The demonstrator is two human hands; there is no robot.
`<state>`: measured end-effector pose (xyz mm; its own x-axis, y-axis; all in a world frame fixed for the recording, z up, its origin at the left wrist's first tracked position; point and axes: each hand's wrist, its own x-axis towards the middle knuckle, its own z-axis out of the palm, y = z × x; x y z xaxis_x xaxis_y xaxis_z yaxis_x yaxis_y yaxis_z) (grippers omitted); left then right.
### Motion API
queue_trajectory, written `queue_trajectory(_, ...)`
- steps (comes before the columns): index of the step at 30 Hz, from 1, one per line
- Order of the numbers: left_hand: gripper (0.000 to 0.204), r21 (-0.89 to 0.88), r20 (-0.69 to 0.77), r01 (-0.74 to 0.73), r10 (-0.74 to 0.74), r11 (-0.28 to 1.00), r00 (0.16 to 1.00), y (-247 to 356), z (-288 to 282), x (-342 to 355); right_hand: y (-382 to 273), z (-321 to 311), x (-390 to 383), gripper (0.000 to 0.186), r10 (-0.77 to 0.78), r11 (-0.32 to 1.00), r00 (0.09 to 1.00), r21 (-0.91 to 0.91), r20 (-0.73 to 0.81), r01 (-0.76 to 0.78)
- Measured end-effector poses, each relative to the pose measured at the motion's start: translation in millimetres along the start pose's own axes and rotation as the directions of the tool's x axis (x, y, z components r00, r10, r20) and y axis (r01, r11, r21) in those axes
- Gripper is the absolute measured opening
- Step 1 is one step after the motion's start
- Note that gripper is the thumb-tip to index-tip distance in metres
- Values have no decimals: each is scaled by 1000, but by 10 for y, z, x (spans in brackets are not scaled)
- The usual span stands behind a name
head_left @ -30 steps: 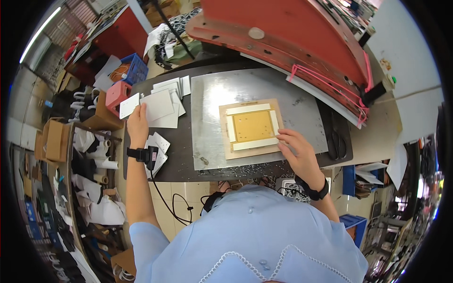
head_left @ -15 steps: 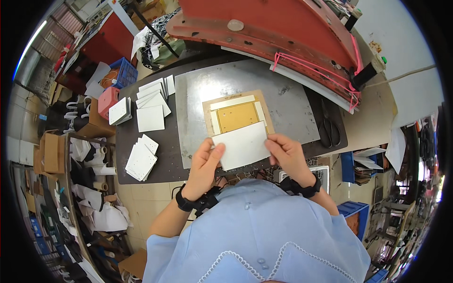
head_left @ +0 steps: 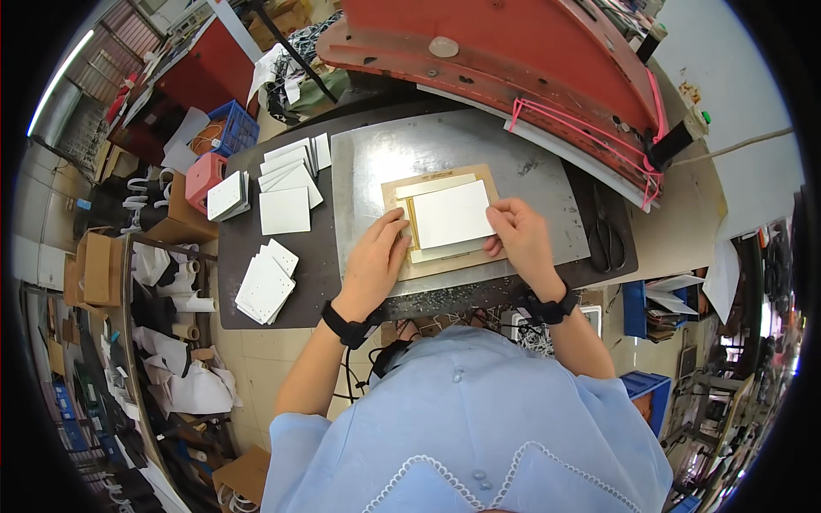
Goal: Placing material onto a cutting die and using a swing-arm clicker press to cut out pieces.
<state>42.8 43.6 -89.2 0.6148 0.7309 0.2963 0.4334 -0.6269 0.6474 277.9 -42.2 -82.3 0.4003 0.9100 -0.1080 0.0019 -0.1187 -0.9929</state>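
Observation:
A blank white card (head_left: 453, 213) lies over the yellow plate of a tan cutting-die board (head_left: 395, 193), slightly tilted; a strip of the yellow shows along its left side. Pale strips border the plate. My right hand (head_left: 520, 237) pinches the card's right edge between thumb and fingers. At the board's left side, my left hand (head_left: 374, 262) rests with its fingers stretched out, the tips by the pale strip and apart from the card. The board sits on a shiny metal plate (head_left: 359, 162).
Left on the dark table (head_left: 325, 295) are stacks of white cards (head_left: 285, 210) and a pile of punched cards (head_left: 264, 286). Black scissors (head_left: 606, 241) lie at the right. A red machine beam (head_left: 513, 60) with pink cords overhangs the far side. A red box (head_left: 203, 178) stands beyond the left edge.
The white card has moved away from me onto the yellow plate, and both hands went forward with it. My left hand has let go of the card; the right still holds its edge.

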Motion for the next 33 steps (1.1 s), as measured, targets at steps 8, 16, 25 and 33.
queue_trajectory(8, 36, 122, 39, -70, 66, 990, 997, -31, 22, 35, -9, 110, 41, 18, 18, 997, 1000, -78, -1, -18)
queue_trajectory(16, 42, 322, 90, -194, 174, 927, 981, -34, 44, 92, 16, 92, 40, 23, -485, 535, 870, -757, 88, 375)
queue_trajectory(25, 47, 355, 154, -193, 146, 915, 977, -10, -6, 111, 141, 58, 89, 29, -591, 336, 748, -751, 302, 569)
queue_trajectory(33, 50, 61, 100, -63, 57, 996, 993, -75, -20, 78, 183, -70, 120, 39, -584, 470, 786, -704, 203, 532)
